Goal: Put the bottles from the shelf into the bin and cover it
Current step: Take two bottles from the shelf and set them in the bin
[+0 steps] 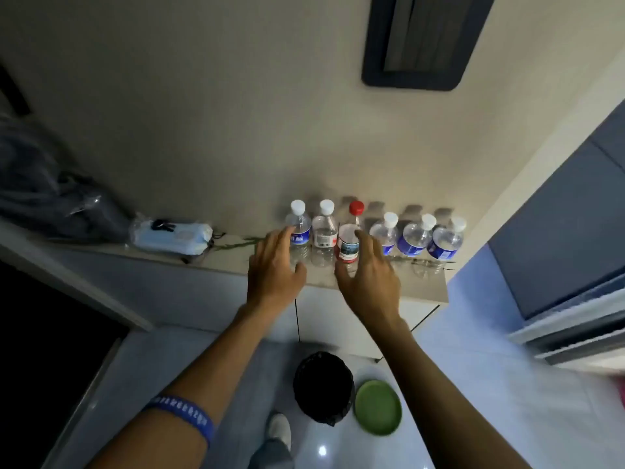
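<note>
Several clear plastic bottles stand in a row on the beige shelf against the wall. At the row's left end is a white-capped bottle with a blue label, then a white-label bottle, then a red-capped bottle. Three blue-label bottles stand further right. My left hand is open with its fingers beside the leftmost bottle. My right hand is open, its fingers spread around the red-capped bottle. Below on the floor stands a bin with a black liner; its green lid lies beside it.
A pack of blue face masks and a dark plastic bag lie on the shelf's left part. White cabinet doors are under the shelf. A shoe shows near the bin. A dark opening is at the left.
</note>
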